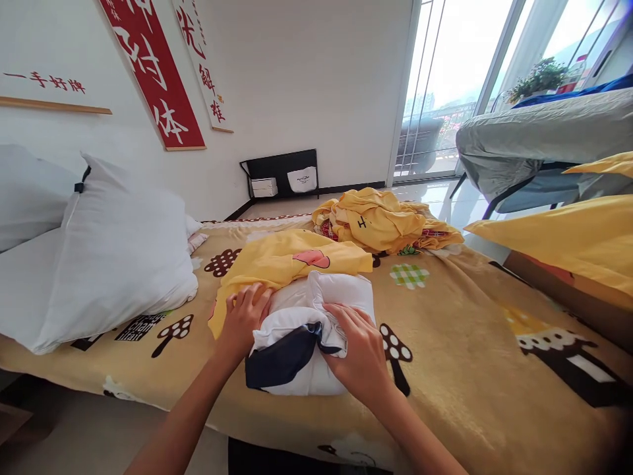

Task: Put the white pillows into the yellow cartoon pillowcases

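Note:
A white pillow (341, 293) lies on the tan patterned blanket (459, 356) near the bed's front edge, partly inside a yellow pillowcase (287, 260). A dark navy patch (281, 359) shows on its near end. My left hand (246, 315) grips the edge of the yellow pillowcase where it meets the pillow. My right hand (359, 353) is closed on the bunched white fabric at the pillow's near end.
Two white pillows (113, 257) lean at the left by the wall. A heap of yellow fabric (380, 221) lies at the far end of the bed. A yellow cushion (573, 241) sits at the right. A grey covered chair (534, 142) stands by the window.

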Tool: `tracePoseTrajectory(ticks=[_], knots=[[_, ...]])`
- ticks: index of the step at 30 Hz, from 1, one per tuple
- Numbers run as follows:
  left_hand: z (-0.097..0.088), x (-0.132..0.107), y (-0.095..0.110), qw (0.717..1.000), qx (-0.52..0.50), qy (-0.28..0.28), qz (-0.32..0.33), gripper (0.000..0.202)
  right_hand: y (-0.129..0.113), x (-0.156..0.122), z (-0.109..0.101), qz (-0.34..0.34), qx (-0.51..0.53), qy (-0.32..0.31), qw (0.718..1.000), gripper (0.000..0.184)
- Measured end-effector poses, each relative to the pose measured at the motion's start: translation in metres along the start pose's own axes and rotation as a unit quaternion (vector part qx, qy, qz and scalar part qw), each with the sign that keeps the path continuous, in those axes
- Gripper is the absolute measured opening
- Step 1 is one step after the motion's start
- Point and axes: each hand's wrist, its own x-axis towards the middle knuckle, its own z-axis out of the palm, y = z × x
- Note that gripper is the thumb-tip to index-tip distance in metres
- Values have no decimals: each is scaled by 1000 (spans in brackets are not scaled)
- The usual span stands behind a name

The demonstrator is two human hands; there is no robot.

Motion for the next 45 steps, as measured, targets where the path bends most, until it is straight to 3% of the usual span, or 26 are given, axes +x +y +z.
tracePoseTrajectory(ticks=[5, 9, 11, 17, 21, 25, 27, 30, 31, 32, 35, 37, 39, 42, 45], knots=[[23, 25, -19, 999, 39, 1, -23, 41, -7, 15, 3, 17, -40, -31, 999, 45], [37, 32, -34, 999, 33, 13, 23, 34, -15, 33, 4, -66, -132, -96, 984, 66], [41, 32, -35, 999, 29, 18, 36, 31, -17, 41, 5, -112, -159, -134, 972, 66], [34, 29, -23, 999, 38, -31, 8, 35, -17, 43, 6, -154, -100, -178, 967, 32], [29, 30, -20, 998, 12, -58, -14, 39, -20, 34, 7, -160, -77, -168, 970, 29], [23, 26, -25, 994, -80, -36, -66, 36, -16, 33, 3, -163, -59, -190, 966, 32], [10, 13, -21, 975, -192, 26, -113, 30, -11, 34, 0, -146, -38, -179, 972, 29], [-21, -22, 4, 883, -405, 166, -171, 40, -5, 34, 0, -102, 4, -139, 985, 25], [-31, -34, 17, 853, -454, 192, -170, 48, -5, 34, 0, -94, 19, -133, 986, 25], [-39, -43, 30, 844, -476, 186, -164, 58, -5, 34, 1, -92, 35, -136, 986, 26], [-48, -47, 67, 874, -422, 138, -195, 66, -4, 36, -1, -95, 89, -164, 978, 27], [-43, -29, 77, 884, -390, 120, -228, 40, 4, 38, -6, -76, 157, -179, 968, 27], [-37, -5, 77, 878, -395, 100, -251, 27, 18, 43, -9, -7, 258, -145, 955, 34], [-33, 27, 69, 870, -415, 67, -257, 32, 40, 52, -8, 141, 318, -62, 935, 51], [-31, 48, 67, 871, -430, 19, -235, 32, 51, 63, -1, 170, 279, -96, 940, 45]])
